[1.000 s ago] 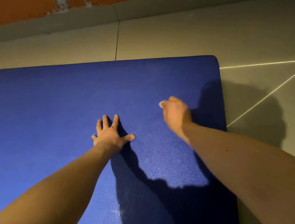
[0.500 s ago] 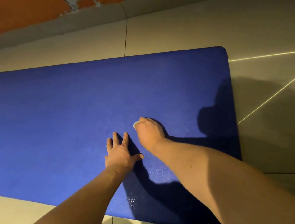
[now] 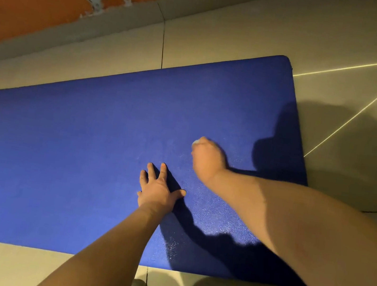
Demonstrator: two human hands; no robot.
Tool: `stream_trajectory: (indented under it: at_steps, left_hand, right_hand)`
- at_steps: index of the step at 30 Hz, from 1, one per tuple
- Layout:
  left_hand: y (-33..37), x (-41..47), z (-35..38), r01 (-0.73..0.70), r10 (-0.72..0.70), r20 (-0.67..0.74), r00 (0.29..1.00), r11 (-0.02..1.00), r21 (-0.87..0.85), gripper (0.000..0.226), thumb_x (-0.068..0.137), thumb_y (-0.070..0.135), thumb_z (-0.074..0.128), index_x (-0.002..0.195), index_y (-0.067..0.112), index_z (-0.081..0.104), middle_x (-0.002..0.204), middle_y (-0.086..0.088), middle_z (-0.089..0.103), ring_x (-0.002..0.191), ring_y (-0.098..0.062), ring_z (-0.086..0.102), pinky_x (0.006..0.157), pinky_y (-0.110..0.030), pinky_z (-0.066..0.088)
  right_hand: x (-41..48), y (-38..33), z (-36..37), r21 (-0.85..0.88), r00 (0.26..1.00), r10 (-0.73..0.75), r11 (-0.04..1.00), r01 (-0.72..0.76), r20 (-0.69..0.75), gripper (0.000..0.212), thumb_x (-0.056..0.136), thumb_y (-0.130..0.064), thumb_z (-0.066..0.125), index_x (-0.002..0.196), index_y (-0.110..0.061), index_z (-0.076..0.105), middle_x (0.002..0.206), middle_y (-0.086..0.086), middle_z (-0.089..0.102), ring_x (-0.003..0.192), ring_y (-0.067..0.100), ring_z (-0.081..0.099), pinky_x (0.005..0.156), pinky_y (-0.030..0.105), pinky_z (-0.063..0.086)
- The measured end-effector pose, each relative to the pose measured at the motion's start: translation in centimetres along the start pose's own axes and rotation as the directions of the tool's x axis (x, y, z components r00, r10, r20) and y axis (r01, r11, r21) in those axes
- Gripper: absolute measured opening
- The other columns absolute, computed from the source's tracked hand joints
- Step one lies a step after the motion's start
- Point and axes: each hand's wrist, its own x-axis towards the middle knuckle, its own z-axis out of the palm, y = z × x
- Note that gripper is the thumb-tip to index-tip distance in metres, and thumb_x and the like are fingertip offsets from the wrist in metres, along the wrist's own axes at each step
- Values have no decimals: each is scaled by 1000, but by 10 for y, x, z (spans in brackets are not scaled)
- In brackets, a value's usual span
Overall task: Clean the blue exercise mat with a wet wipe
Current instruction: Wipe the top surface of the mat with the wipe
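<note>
The left hand (image 3: 159,189) lies flat on the blue exercise mat (image 3: 55,158) with fingers spread, probably to pin it to the tiled floor (image 3: 223,48). Just beyond it and to its right, the right hand (image 3: 208,160) is fisted round the wet wipe (image 3: 196,142) and rests it on the mat (only a pale corner peeks past the knuckles). One mat, one wipe, two hands.

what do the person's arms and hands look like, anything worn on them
Both are bare. No glove covers the left hand or the right hand, no watch or band shows at either wrist, and no sleeve shows on the left forearm or the right forearm.
</note>
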Motion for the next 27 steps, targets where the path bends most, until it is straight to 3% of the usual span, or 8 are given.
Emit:
stream_trajectory:
  at_steps: [4, 8, 11, 15, 17, 19, 23, 27]
  left_hand:
    - [-13, -9, 1, 25, -25, -14, 1000, 1000, -5, 101, 83, 62, 68, 159, 31, 10, 167, 5, -7, 153, -25, -8, 115, -56, 31]
    - [-25, -21, 7, 73, -72, 7, 997, 997, -16, 101, 84, 60, 68, 159, 34, 6, 165, 5, -9, 152, -29, -7, 114, -54, 33]
    - [-23, -21, 9, 73, -73, 17, 997, 997, 5, 100, 86, 60, 66, 159, 35, 2, 165, 5, -13, 151, -31, -10, 115, -55, 33]
    - [-20, -21, 10, 81, -81, 21, 996, 997, 5, 100, 87, 60, 65, 159, 34, 1, 165, 3, -15, 151, -32, -11, 116, -58, 29]
    - [-21, -22, 9, 77, -77, 29, 997, 997, 4, 99, 88, 59, 65, 159, 34, 1, 165, 3, -15, 152, -31, -11, 117, -57, 28]
    - [-25, -26, 6, 54, -55, 46, 997, 998, 24, 97, 89, 57, 64, 159, 34, 1, 166, 4, -14, 152, -29, -11, 117, -53, 29]
    - [-37, -41, 8, 31, -36, 72, 997, 998, 62, 95, 91, 51, 66, 160, 32, 3, 166, 7, -11, 153, -26, -7, 115, -48, 33]
    - [-37, -50, 14, 50, -53, 79, 995, 998, 40, 92, 94, 48, 64, 160, 32, 2, 166, 5, -15, 153, -26, -11, 115, -46, 33]
  right_hand:
    - [-32, -48, 20, 14, 960, -245, 969, 246, 138, 27, 91, 1, 56, 115, -10, 63, 121, 9, 58, 113, 25, 60, 92, 31, 47]
    - [-35, -19, 6, 20, 959, -273, 962, 273, 79, 33, 80, 10, 56, 89, -22, 51, 108, 7, 57, 104, 27, 61, 80, 34, 45]
    - [-30, 32, -19, -62, 984, -176, 982, 177, 14, 30, 79, 11, 53, 87, -19, 53, 94, 6, 48, 89, 29, 56, 67, 32, 34]
    - [-24, 76, -32, -48, 992, 45, 998, -51, -118, 21, 92, 1, 55, 82, -18, 58, 89, 6, 48, 85, 30, 54, 68, 32, 33]
    - [-24, 66, -26, -13, 982, 136, 990, -139, -129, 26, 89, 6, 56, 77, -18, 53, 93, 6, 52, 85, 27, 55, 65, 31, 36]
    - [-27, 42, -13, 20, 984, 152, 988, -150, -89, 21, 90, 7, 54, 97, -11, 62, 109, 10, 60, 99, 28, 62, 75, 34, 47]
    - [-49, -17, 12, 31, 999, -48, 998, 47, 23, 26, 91, 4, 54, 113, -7, 63, 118, 11, 60, 110, 26, 62, 88, 32, 49]
    - [-71, -42, 19, 0, 957, -267, 963, 269, 116, 30, 94, 4, 53, 120, -7, 60, 127, 10, 55, 118, 27, 57, 93, 32, 43]
